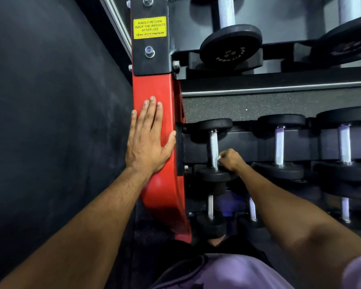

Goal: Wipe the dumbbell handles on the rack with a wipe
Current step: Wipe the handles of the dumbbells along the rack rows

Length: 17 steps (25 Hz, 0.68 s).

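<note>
A small black-ended dumbbell (pixel 214 151) lies in the middle tier of the rack (pixel 161 130), leftmost, its knurled silver handle (pixel 213 148) pointing away from the camera. A scrap of white wipe (pixel 219 157) touches the handle's near end
</note>
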Each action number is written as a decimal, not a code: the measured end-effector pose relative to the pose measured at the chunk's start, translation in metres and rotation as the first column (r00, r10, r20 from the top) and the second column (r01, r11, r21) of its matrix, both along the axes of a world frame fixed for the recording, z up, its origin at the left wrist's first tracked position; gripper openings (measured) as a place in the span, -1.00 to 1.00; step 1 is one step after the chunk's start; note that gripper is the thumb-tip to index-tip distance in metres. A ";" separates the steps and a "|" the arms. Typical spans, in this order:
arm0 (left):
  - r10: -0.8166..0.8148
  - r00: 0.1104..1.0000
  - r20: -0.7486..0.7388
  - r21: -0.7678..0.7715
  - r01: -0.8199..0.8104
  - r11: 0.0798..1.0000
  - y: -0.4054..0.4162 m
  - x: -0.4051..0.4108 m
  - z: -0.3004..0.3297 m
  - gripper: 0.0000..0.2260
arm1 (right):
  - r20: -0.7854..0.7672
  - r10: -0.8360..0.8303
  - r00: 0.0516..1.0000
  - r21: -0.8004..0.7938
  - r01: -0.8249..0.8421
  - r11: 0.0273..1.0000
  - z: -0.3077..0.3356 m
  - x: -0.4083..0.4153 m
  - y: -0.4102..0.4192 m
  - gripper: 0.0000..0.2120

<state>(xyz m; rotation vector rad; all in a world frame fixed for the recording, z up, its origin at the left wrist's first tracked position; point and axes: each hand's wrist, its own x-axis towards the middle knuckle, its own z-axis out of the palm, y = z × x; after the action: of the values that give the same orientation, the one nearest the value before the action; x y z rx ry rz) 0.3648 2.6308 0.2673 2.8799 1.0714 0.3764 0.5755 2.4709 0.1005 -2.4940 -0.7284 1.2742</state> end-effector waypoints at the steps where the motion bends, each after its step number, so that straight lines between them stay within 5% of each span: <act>1: -0.002 1.000 0.002 0.000 0.002 1.000 0.000 0.000 0.000 -0.32 | 0.005 -0.084 0.996 0.026 0.083 0.996 0.004 0.001 0.006 -0.81; 4: -0.003 1.000 0.004 0.007 0.003 1.000 -0.001 0.000 0.000 -0.32 | 0.039 -0.286 0.958 0.148 0.277 0.949 0.014 0.011 0.034 -0.92; 8: -0.005 1.000 -0.013 0.015 0.005 1.000 -0.001 0.000 -0.001 -0.33 | 0.047 -0.354 0.934 0.194 0.339 0.921 0.020 0.019 0.053 -0.78; 17: -0.007 1.000 -0.014 0.022 0.007 1.000 0.000 0.000 -0.001 -0.33 | 0.008 -0.084 0.996 0.027 0.084 0.996 -0.002 -0.009 -0.012 -0.86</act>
<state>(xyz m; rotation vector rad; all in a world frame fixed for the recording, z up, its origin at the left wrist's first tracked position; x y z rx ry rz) 0.3645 2.6307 0.2663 2.9092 1.0659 0.3706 0.5669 2.4593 0.0986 -2.4829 -0.6317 1.2162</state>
